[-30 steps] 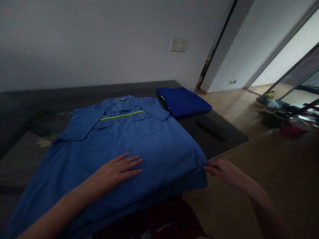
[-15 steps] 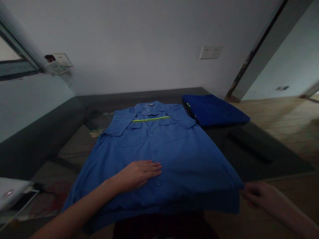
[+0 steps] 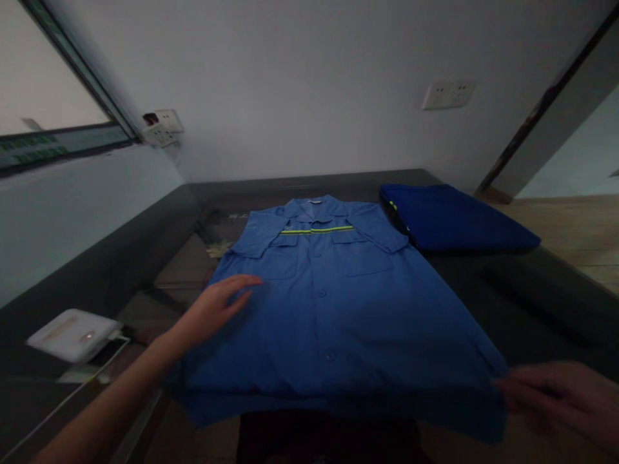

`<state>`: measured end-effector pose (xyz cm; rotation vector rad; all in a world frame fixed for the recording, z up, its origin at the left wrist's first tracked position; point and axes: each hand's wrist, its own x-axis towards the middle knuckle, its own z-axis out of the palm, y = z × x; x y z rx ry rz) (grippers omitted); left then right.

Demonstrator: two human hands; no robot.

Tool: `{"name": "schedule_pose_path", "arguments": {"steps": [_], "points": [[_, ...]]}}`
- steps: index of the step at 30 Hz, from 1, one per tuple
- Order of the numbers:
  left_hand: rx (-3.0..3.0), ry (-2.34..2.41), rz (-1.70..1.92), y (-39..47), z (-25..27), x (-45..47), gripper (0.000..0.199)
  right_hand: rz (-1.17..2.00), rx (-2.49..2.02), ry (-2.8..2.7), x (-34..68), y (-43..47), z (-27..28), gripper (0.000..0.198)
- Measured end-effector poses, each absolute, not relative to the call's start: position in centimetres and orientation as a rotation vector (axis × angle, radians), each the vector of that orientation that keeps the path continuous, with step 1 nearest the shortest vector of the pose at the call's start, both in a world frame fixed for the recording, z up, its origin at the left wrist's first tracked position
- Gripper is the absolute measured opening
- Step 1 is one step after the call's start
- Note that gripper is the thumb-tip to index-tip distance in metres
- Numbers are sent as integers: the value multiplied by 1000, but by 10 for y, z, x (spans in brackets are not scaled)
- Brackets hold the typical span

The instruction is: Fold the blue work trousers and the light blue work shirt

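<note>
A blue short-sleeved work shirt [image 3: 367, 309] lies face up and spread out on the dark table, its collar pointing at the wall. Across the chest runs a yellow-green stripe, with a flap pocket on each side and buttons down the middle. My left hand [image 3: 220, 303] is over the shirt's left side below the sleeve, thumb and fingers apart, gripping nothing. At the lower right corner, my right hand [image 3: 551, 393] pinches the shirt's hem edge between thumb and fingers. The bottom hem hangs past the table's near edge.
A folded darker blue garment [image 3: 459, 219] lies on the table [image 3: 309, 185] at the back right. On the left stands a white box-shaped device [image 3: 75, 335] with a cable plugged in. Wall sockets [image 3: 449, 95] are above the table, with a power adapter [image 3: 159, 134] at the left corner.
My left hand has lifted off the shirt's middle and moved left and away from me. My right hand still pinches the corner. The view has turned a little to the left.
</note>
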<state>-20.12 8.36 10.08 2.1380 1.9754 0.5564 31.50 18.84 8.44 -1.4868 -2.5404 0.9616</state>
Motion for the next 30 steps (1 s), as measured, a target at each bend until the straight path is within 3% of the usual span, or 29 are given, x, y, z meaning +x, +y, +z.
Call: {"name": "schedule_pose_path", "arguments": {"steps": [2, 9, 20, 26, 30], "points": [[1956, 2164, 562, 79, 103, -235, 37, 1083, -1355, -2650, 273, 195, 105, 45], [1534, 2471, 275, 37, 107, -318, 43, 700, -799, -2888, 144, 211, 137, 28], [1300, 2380, -63, -28, 120, -276, 44, 265, 129, -3144, -22, 161, 112, 19], [1224, 2262, 5, -73, 82, -231, 47, 266, 378, -3086, -64, 137, 90, 16], [1103, 2037, 509, -92, 26, -212, 54, 274, 314, -3062, -76, 132, 74, 18]]}}
